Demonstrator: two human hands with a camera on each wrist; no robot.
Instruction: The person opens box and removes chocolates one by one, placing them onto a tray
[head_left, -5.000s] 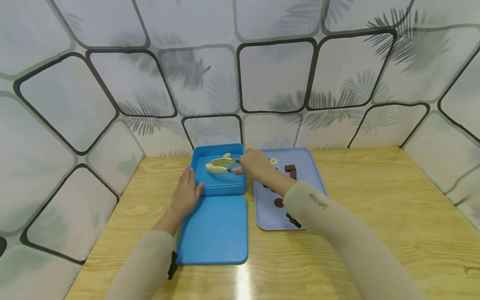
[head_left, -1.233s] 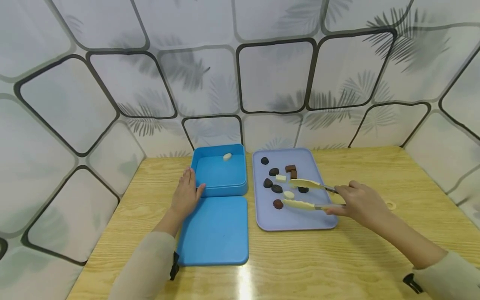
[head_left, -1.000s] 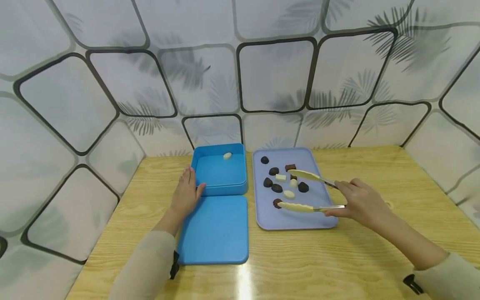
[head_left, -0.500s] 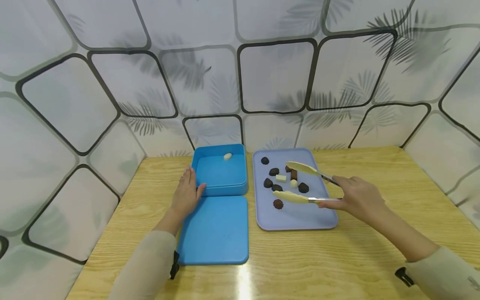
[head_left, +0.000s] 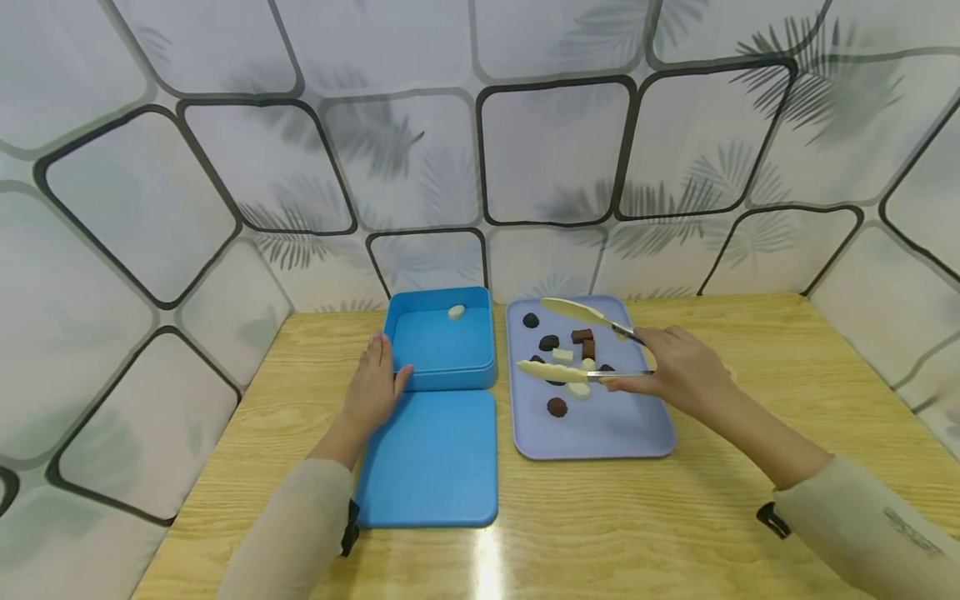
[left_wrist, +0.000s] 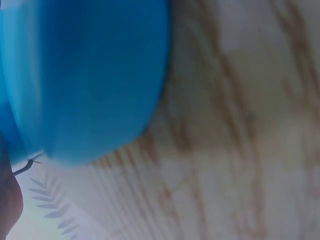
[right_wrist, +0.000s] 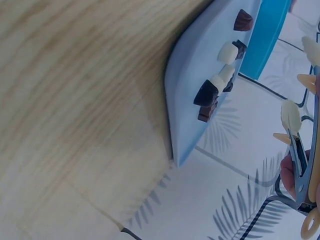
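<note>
A: Cream tips and thin shiny metal arms, that's what the tongs [head_left: 581,343] look like. What is the right hand [head_left: 678,375] doing?

B: Its fingers are curled round the tongs' handle end. The two long flat tips stand wide apart over the tray [head_left: 637,433], with nothing between them.

A: What is on the tray?

B: It is pale purple, smooth, with round corners. Little chocolates [head_left: 557,407] lie on it. Some are dark and round, some are brown blocks, and some are white [head_left: 562,355]. They sit close together near the tong tips.

A: And the left hand [head_left: 371,387]?

B: It lies flat with straight fingers, holding nothing. It rests on the table [head_left: 750,517], touching the side of the blue box [head_left: 442,379].

A: What is in the box?

B: One small white candy [head_left: 456,312] sits at the far edge. The box is smooth plastic. Its flat blue lid [head_left: 427,467] lies just in front of it. The table is yellow wood with wavy lines.
</note>
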